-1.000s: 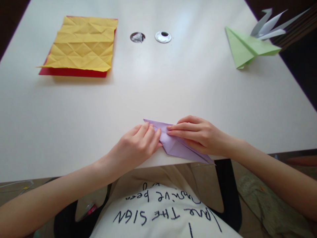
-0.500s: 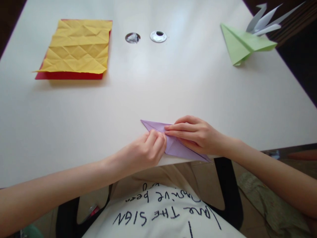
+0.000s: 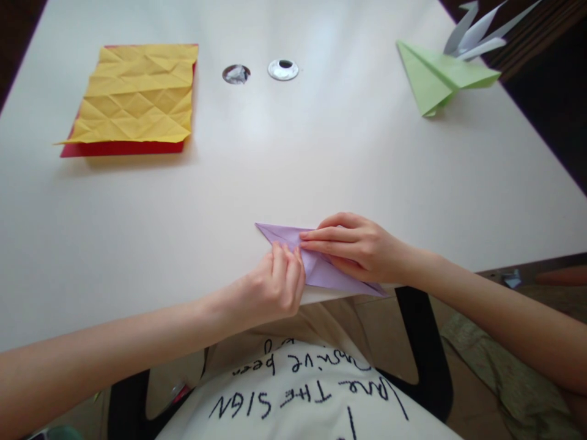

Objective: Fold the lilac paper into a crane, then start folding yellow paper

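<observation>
One purple folded paper [image 3: 316, 269] lies at the near edge of the white counter [image 3: 293, 171], its right tip reaching past the edge, its left tip pointing away to the left. Two hands work on it. Left hand [image 3: 275, 284]: fingers curled, tips pinching the paper's near-left flap against the fold. Right hand [image 3: 355, 244]: fingers stretched flat along the upper edge, pressing the paper down onto the counter; not closed around it.

Farther out on the counter:
- two round metal-rimmed holes [image 3: 236, 74] and [image 3: 283, 69], side by side, top centre;
- one creased yellow sheet [image 3: 135, 95], far left, lying on top of one red sheet [image 3: 121, 148], which shows along the near and right edges;
- one green folded paper [image 3: 435, 76], far right, pointed shape;
- one white folded paper [image 3: 474, 36] just behind the green one, at the counter's far corner, partly cut off by the frame.
</observation>
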{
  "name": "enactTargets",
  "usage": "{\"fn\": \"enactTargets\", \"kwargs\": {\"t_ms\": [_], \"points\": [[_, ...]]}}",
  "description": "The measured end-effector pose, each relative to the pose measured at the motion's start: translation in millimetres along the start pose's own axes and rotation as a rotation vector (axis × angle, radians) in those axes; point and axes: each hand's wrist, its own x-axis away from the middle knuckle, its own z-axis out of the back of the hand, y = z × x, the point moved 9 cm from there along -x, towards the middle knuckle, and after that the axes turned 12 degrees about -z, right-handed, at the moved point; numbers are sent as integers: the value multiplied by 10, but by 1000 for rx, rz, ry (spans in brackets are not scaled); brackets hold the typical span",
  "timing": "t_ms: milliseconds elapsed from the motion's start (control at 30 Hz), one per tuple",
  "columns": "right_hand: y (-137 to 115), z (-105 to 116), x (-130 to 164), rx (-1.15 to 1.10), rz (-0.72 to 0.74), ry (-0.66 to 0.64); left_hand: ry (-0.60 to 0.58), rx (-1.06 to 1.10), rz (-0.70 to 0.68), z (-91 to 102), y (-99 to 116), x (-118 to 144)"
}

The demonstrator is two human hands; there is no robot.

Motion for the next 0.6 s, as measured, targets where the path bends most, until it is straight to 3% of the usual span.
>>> {"fn": "enactTargets", "kwargs": {"t_ms": [267, 467, 600], "points": [[7, 0, 2, 3, -16, 1, 242, 213, 10, 184, -95, 44], [1, -2, 7, -1, -12, 3, 235, 188, 2, 203, -45, 75], [8, -4, 8, 6, -12, 3, 160, 176, 11, 171, 26, 89]]}}
